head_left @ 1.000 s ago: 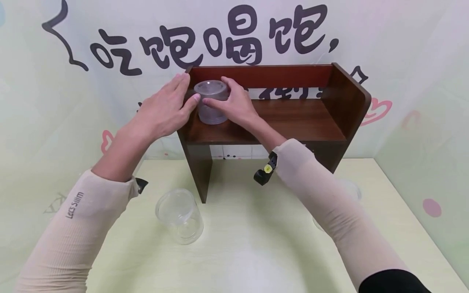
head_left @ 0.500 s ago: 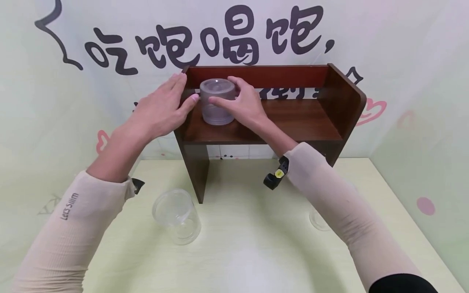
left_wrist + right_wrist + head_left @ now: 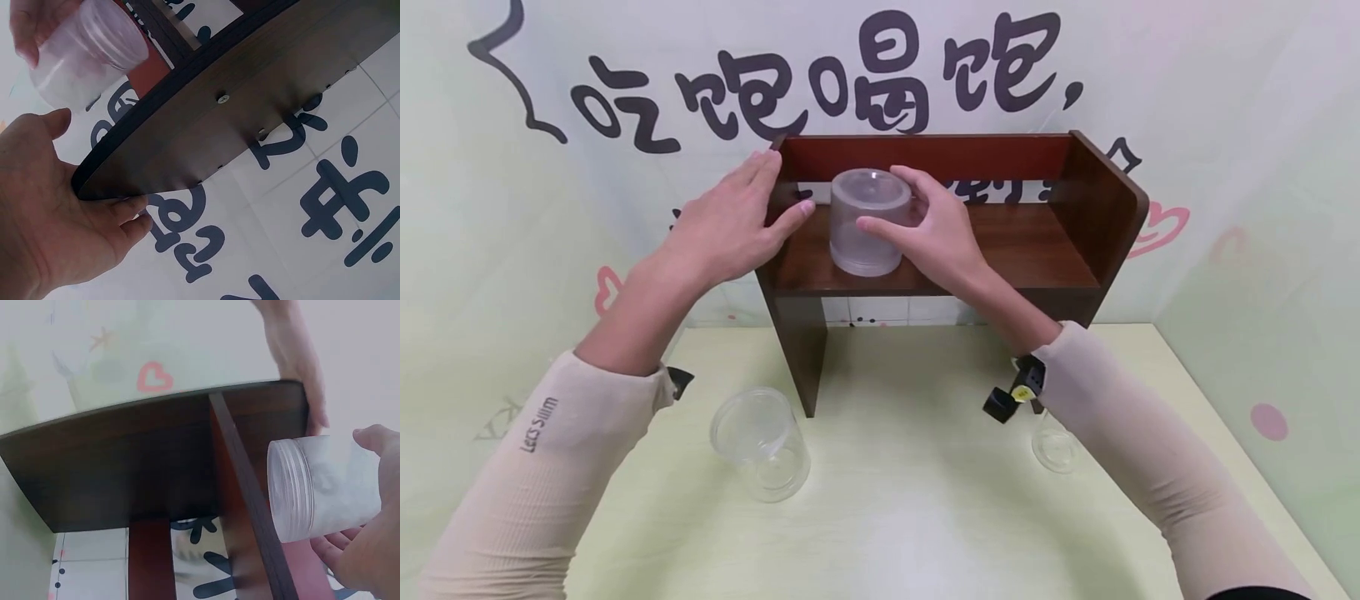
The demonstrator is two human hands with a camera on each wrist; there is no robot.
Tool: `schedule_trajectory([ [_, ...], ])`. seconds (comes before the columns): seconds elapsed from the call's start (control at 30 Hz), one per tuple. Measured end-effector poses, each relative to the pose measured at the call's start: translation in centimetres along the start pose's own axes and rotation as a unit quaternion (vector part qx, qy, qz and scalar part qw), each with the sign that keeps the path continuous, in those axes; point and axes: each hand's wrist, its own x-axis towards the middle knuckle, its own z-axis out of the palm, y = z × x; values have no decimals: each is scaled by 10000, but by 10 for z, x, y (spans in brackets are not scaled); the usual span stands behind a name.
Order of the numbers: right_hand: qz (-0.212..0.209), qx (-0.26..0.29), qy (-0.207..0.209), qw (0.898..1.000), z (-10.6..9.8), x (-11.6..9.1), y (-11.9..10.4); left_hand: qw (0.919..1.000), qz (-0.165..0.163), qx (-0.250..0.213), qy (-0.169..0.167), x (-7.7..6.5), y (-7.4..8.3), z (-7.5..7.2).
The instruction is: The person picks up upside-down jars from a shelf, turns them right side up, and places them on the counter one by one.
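Observation:
A clear plastic jar (image 3: 859,242) is upside down at the left part of the brown wooden shelf (image 3: 1022,250), near its front edge. My right hand (image 3: 943,237) grips it from the right side, thumb in front and fingers behind. In the right wrist view, the jar's threaded rim (image 3: 290,490) faces the shelf board; whether it touches the board I cannot tell. My left hand (image 3: 722,225) rests on the shelf's left side panel (image 3: 206,106), fingers extended along its outer face and thumb apart, pointing toward the jar without touching it.
Another clear jar (image 3: 763,446) stands on the pale table (image 3: 887,517), left of the shelf's leg. A clear round object (image 3: 1054,446), partly hidden by my right forearm, is at the right. Behind the shelf hangs a printed cloth (image 3: 625,50).
My right hand has carried the jar rightward and toward me, from beside the left panel to near the shelf's front edge. The left hand has stayed on the panel.

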Motion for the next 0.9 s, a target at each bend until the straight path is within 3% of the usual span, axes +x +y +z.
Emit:
schedule_trajectory([
  [0.23, -66, 793, -105, 9968, -13, -27, -2, 9997, 53, 137, 213, -1, 0, 3],
  [0.47, 7, 1106, -59, 9939, -22, -54, 1, 9989, 79, 184, 413, -1, 1, 5],
  [0.63, 26, 1146, 16, 9934, -24, -74, 4, 9933, 191, 122, 1129, -6, 3, 10],
  [0.77, 199, 1231, 110, 9921, -28, -89, 9, 9752, 253, -373, 2165, -16, 9, 17],
  [0.83, 344, 1334, 178, 9903, -31, -95, 12, 9561, 423, -828, 2779, -24, 14, 22],
  [0.9, 466, 1485, 266, 9875, -33, -101, 15, 9311, 698, -1358, 3312, -31, 21, 28],
])
